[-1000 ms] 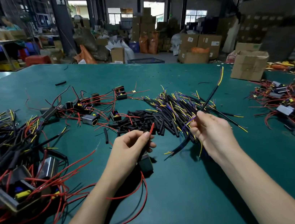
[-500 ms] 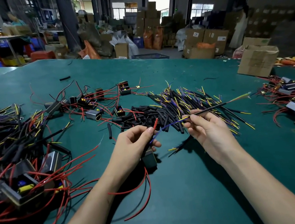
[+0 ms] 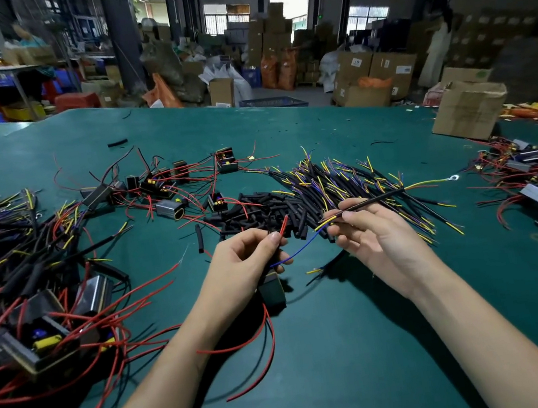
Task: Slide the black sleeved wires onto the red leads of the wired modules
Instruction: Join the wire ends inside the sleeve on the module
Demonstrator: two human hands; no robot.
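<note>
Since the earlier frame, sleeved wire (image 3: pixel 369 200) had swung from upright to nearly level, centre right. Right hand (image 3: pixel 374 235) pinched its near end; blue strand reached toward left hand (image 3: pixel 246 262), which pinched red lead (image 3: pixel 283 225) upright, module (image 3: pixel 272 291) hanging below at centre. Advice: align sleeve mouth with lead tip, feed straight. Containers: cardboard box (image 3: pixel 468 108), upper right, flaps closed, contents unseen.

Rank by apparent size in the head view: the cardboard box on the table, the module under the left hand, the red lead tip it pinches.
1. Cardboard box, though farthest away.
2. Module beneath the left hand, partly hidden.
3. Red lead tip.
</note>
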